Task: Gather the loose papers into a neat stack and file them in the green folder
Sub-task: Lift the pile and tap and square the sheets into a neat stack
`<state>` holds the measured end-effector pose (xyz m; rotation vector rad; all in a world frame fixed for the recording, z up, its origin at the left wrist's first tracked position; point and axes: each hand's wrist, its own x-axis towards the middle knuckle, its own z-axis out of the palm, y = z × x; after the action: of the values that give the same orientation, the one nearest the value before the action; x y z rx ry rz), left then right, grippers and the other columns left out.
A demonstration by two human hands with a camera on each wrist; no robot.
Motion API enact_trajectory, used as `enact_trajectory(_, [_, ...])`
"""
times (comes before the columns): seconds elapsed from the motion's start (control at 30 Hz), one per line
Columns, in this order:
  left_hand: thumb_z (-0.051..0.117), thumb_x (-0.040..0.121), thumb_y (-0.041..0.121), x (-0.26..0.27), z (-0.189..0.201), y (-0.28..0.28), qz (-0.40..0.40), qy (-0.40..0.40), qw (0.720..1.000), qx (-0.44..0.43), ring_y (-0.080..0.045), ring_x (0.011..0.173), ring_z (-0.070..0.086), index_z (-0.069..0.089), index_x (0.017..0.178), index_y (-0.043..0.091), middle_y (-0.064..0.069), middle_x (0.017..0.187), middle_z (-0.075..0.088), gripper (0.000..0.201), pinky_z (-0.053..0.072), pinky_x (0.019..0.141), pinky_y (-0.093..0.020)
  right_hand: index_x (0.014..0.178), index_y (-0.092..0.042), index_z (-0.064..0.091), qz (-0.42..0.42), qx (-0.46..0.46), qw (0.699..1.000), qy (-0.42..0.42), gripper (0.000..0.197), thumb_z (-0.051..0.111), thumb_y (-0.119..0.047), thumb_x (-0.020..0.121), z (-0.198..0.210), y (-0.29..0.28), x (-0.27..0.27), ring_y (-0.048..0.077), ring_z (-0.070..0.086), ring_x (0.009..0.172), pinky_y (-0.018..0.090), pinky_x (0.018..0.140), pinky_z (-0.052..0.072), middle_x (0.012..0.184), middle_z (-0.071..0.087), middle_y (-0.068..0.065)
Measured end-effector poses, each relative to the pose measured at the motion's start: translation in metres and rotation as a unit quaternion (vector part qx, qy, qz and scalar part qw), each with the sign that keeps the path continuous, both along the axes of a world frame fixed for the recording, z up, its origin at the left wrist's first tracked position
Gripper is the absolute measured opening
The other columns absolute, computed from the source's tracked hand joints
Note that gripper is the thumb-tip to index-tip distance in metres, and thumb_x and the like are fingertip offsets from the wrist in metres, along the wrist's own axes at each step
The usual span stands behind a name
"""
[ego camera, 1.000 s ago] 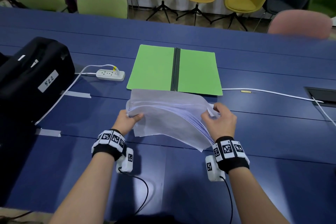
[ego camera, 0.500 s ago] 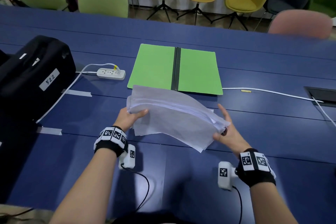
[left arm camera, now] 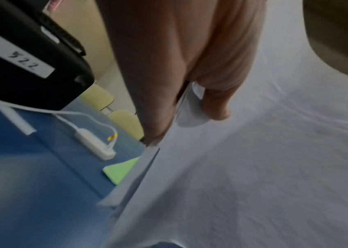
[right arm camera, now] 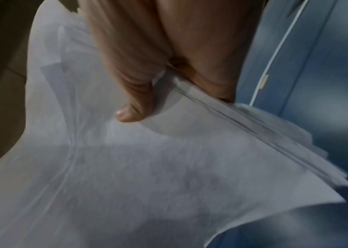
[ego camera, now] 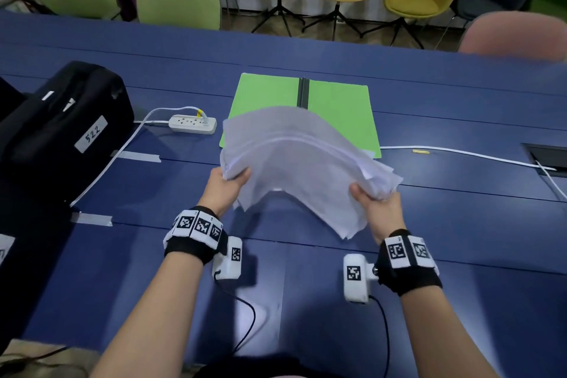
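The left hand (ego camera: 225, 186) and right hand (ego camera: 379, 209) each pinch one side edge of the papers (ego camera: 294, 163), thumb on top and the other fingers beneath. The uneven sheaf arches upward between them, clear of the blue table (ego camera: 460, 224). Beyond it, partly covered, the green folder (ego camera: 340, 110) lies open flat.

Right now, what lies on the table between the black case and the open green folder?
In the head view, a white power strip with its white cable lies between the black case and the green folder.
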<state>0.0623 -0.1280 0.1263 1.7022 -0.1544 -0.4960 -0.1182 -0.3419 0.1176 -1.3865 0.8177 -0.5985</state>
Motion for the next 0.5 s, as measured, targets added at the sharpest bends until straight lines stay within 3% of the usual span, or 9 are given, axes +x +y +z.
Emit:
enact_trajectory(0.07, [0.066, 0.085, 0.005, -0.001, 0.011, 0.001, -0.007, -0.033, 0.999, -0.018, -0.008, 0.086, 0.064, 0.062, 0.089, 0.025, 0.008, 0.091, 0.066, 0.022, 0.052, 0.083, -0.025, 0.085, -0.020, 0.064, 0.004, -0.018, 0.999, -0.046, 0.023, 0.070, 0.001, 0.079, 0.007, -0.008, -0.003, -0.007, 0.063, 0.065, 0.012, 0.069, 0.052, 0.067, 0.071, -0.021])
enact_trajectory(0.13, [0.072, 0.080, 0.006, -0.005, 0.008, 0.003, 0.004, -0.031, 0.999, -0.029, 0.005, 0.077, 0.066, 0.064, 0.089, 0.026, 0.014, 0.088, 0.066, 0.023, 0.054, 0.071, -0.012, 0.093, -0.017, 0.063, 0.008, -0.028, 0.998, -0.051, 0.026, 0.074, -0.001, 0.076, 0.002, -0.012, -0.009, -0.005, 0.062, 0.066, 0.012, 0.069, 0.051, 0.069, 0.070, -0.020])
enact_trajectory(0.17, [0.076, 0.076, 0.011, -0.008, 0.006, 0.003, 0.020, -0.024, 0.999, -0.034, 0.004, 0.075, 0.066, 0.065, 0.093, 0.023, 0.013, 0.088, 0.067, 0.023, 0.053, 0.069, -0.011, 0.097, -0.014, 0.063, 0.007, -0.017, 0.999, -0.044, 0.030, 0.076, -0.003, 0.073, -0.004, -0.011, -0.012, -0.003, 0.063, 0.066, 0.015, 0.068, 0.052, 0.070, 0.071, -0.019])
enact_trajectory(0.2, [0.079, 0.073, 0.018, -0.010, 0.002, 0.001, 0.037, -0.012, 0.998, -0.039, -0.002, 0.078, 0.067, 0.066, 0.097, 0.019, 0.010, 0.089, 0.069, 0.027, 0.054, 0.072, -0.016, 0.099, -0.012, 0.062, 0.009, 0.001, 0.999, -0.033, 0.034, 0.079, -0.007, 0.069, -0.011, -0.010, -0.015, -0.002, 0.065, 0.065, 0.018, 0.067, 0.053, 0.071, 0.072, -0.017])
enact_trajectory(0.27, [0.082, 0.061, 0.041, -0.015, -0.002, -0.005, 0.070, -0.003, 0.996, -0.047, -0.015, 0.095, 0.064, 0.066, 0.109, 0.018, 0.001, 0.104, 0.070, 0.055, 0.051, 0.089, -0.030, 0.103, -0.008, 0.065, 0.008, 0.029, 0.999, -0.018, 0.042, 0.082, -0.011, 0.064, -0.020, -0.007, -0.018, 0.002, 0.068, 0.068, 0.022, 0.066, 0.054, 0.076, 0.074, -0.012])
enact_trajectory(0.33, [0.076, 0.052, 0.060, -0.019, 0.002, -0.014, 0.105, -0.005, 0.993, -0.049, -0.019, 0.115, 0.057, 0.062, 0.120, 0.023, -0.002, 0.125, 0.063, 0.078, 0.045, 0.102, -0.033, 0.108, -0.004, 0.066, 0.007, 0.058, 0.998, -0.021, 0.060, 0.089, -0.023, 0.056, -0.025, -0.007, -0.019, 0.009, 0.071, 0.076, 0.024, 0.066, 0.056, 0.085, 0.076, -0.005])
enact_trajectory(0.4, [0.072, 0.052, 0.066, -0.022, 0.005, -0.022, 0.141, -0.017, 0.988, -0.059, -0.019, 0.124, 0.052, 0.060, 0.124, 0.022, -0.004, 0.133, 0.058, 0.085, 0.041, 0.106, -0.033, 0.108, -0.008, 0.067, 0.006, 0.067, 0.997, -0.022, 0.079, 0.092, -0.040, 0.040, -0.025, -0.007, -0.018, 0.013, 0.072, 0.080, 0.025, 0.066, 0.057, 0.091, 0.076, -0.001])
enact_trajectory(0.5, [0.072, 0.059, 0.064, -0.026, 0.010, -0.031, 0.178, -0.011, 0.982, -0.062, -0.014, 0.124, 0.048, 0.054, 0.128, 0.017, 0.005, 0.134, 0.052, 0.085, 0.036, 0.109, -0.030, 0.101, -0.016, 0.068, 0.013, 0.069, 0.997, -0.029, 0.066, 0.088, -0.036, 0.041, -0.025, -0.007, -0.018, 0.007, 0.072, 0.076, 0.020, 0.064, 0.055, 0.085, 0.076, -0.009])
